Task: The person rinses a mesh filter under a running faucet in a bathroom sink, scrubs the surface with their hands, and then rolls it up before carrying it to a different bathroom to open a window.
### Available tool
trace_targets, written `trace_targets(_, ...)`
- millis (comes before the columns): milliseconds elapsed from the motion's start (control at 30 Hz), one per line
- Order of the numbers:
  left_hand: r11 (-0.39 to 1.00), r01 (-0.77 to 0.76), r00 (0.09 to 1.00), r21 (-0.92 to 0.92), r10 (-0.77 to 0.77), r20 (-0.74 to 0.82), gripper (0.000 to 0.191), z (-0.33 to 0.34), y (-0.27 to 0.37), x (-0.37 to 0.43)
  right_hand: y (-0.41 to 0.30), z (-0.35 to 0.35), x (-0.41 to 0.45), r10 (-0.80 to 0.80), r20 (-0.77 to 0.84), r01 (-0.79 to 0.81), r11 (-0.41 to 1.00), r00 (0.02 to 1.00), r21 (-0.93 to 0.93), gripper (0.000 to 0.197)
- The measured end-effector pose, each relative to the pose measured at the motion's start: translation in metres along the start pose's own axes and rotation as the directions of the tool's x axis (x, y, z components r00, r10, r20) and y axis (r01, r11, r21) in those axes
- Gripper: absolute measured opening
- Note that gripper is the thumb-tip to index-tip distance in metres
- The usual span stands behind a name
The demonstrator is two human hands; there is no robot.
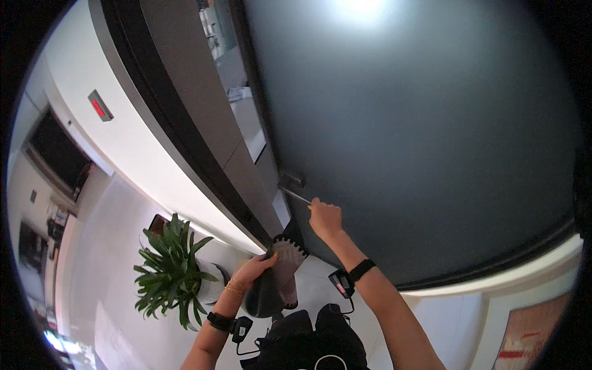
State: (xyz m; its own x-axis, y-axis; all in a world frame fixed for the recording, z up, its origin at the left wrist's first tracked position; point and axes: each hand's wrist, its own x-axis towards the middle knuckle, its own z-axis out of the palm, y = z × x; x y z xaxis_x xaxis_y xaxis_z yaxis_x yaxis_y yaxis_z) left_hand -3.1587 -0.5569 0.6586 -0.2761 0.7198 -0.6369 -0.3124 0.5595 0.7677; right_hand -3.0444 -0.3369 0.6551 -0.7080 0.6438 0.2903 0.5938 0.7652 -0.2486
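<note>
My right hand is closed around the end of a slim metal lever handle. The lever juts from a dark mount on the edge of a dark frosted-glass door. That door stands ajar, and a gap shows between its edge and the grey door frame. Low beside the frame, my left hand grips a dark grey, soft-looking item, perhaps a bag. Its mauve panel has a black toothed trim. Most of my left fingers are hidden behind it.
A leafy plant in a white pot stands on the pale floor left of my left hand. On the white wall is a grey plate with a red area. A reddish-brown panel lies at lower right.
</note>
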Motion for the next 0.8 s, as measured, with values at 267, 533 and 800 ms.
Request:
trace_targets(267, 0.968, -0.234, 0.96, -0.088, 0.216, -0.179, 0.053, 0.059, 0.037, 0.005, 0.051, -0.024, 0.076, 0.15, 0.106, -0.144, 0.987, 0.983, -0.066, 0.017)
trace_targets(533, 0.918, -0.324, 0.925, -0.227, 0.257, -0.278, 0.052, 0.086, 0.097, 0.053, 0.141, -0.028, 0.14, 0.182, -0.035, -0.185, 0.975, 0.983, -0.121, 0.018)
trace_targets(800, 0.772, -0.397, 0.915, -0.496, 0.374, -0.151, 0.05, 0.097, 0.15, 0.198, 0.24, -0.04, 0.169, 0.28, -0.1, -0.295, 0.933, 0.955, -0.204, 0.022)
